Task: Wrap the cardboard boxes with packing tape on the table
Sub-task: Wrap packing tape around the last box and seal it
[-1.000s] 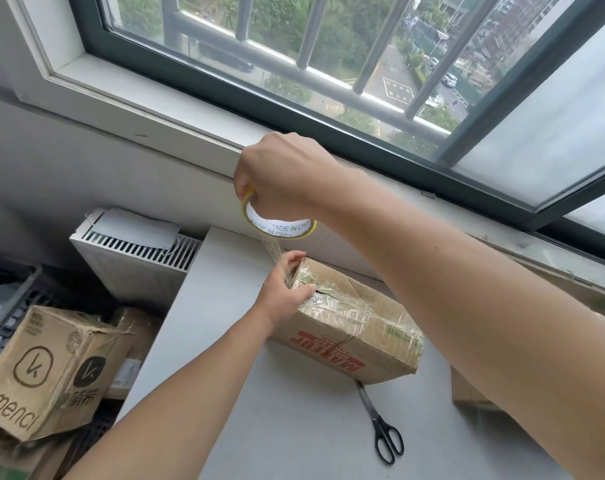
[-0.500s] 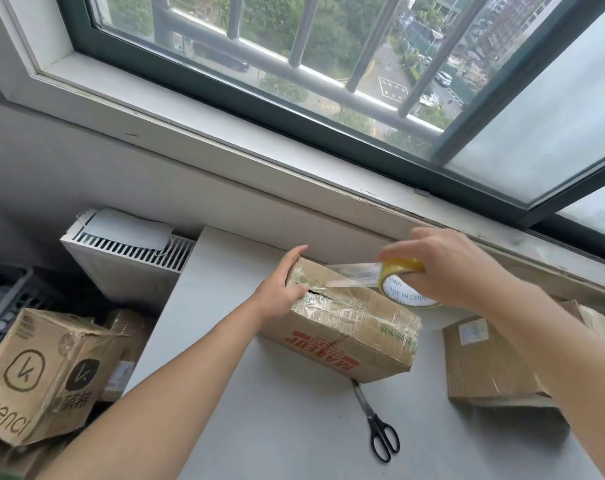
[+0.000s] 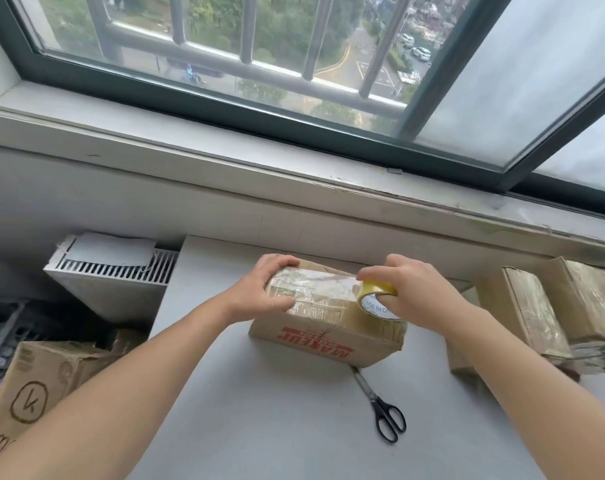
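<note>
Where the desk (image 3: 259, 427) ends, left: a printed carton (image 3: 34, 393) is seen beside a radiator (image 3: 114, 275).
Left grip (image 3: 259, 292): curled over the left end of the cardboard box (image 3: 328, 334).
Cardboard box: laid mid-desk, top covered in clear tape.
Tape roll (image 3: 377, 291): pressed to the box's right edge.
Right grip (image 3: 418, 294): closed round the tape roll.
Scissors (image 3: 386, 414): laid just before the box.
Wrapped boxes (image 3: 543, 313): stacked at far right.

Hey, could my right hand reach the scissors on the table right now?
Probably yes. The scissors lie uncovered on the table, just on the near side of the box. But the right hand grips the tape roll, so it would likely need to set that down first.
</note>
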The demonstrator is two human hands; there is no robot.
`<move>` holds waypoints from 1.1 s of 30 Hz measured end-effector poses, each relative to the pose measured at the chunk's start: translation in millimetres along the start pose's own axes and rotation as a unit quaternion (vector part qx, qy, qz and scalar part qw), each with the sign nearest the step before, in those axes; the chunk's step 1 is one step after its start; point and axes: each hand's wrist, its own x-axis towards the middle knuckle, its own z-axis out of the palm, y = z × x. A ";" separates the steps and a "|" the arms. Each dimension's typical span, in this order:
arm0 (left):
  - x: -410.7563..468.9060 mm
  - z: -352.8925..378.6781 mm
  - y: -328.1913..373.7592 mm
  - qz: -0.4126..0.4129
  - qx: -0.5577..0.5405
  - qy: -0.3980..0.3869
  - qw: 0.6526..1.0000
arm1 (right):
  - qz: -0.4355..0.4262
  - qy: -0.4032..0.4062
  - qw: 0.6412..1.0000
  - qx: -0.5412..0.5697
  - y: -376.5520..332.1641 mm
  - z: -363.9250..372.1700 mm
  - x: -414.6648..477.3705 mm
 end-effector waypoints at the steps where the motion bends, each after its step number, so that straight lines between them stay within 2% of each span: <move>1: 0.6 -1.6 -1.0 0.001 0.014 -0.010 1.000 | -0.001 0.001 1.000 0.005 0.8 -0.2 -0.7; 4: 1.5 -5.9 -5.7 0.005 0.040 -0.029 0.999 | -0.010 0.000 1.000 0.018 5.3 -2.0 -4.0; 9: 3.0 -6.5 -11.3 0.023 0.049 -0.016 0.998 | -0.048 0.020 0.996 0.069 17.8 -4.3 -21.3; 14: 7.1 -8.0 -8.8 0.033 0.066 -0.017 0.997 | -0.013 0.052 0.996 0.073 69.9 3.3 -53.1; 17: 14.6 -8.9 -1.0 0.047 0.146 -0.039 0.987 | -0.017 0.041 0.996 0.075 78.0 17.2 -64.1; 20: 19.1 -15.2 14.5 0.086 0.306 -0.059 0.946 | -0.017 0.058 0.995 0.085 78.7 29.3 -65.6; 22: 24.3 -18.2 25.1 0.128 0.415 -0.065 0.899 | -0.021 0.068 0.994 0.086 80.7 31.5 -64.4; 25: 35.4 -11.2 39.1 0.134 0.524 -0.104 0.835 | -0.024 0.080 0.993 0.083 86.2 31.2 -64.1; 28: 39.6 -7.8 40.0 0.144 0.559 -0.123 0.808 | -0.035 0.081 0.994 0.071 89.1 31.7 -63.9; 33: 41.6 -10.0 35.8 0.147 0.580 -0.141 0.789 | -0.071 0.071 0.994 0.050 93.8 34.1 -70.9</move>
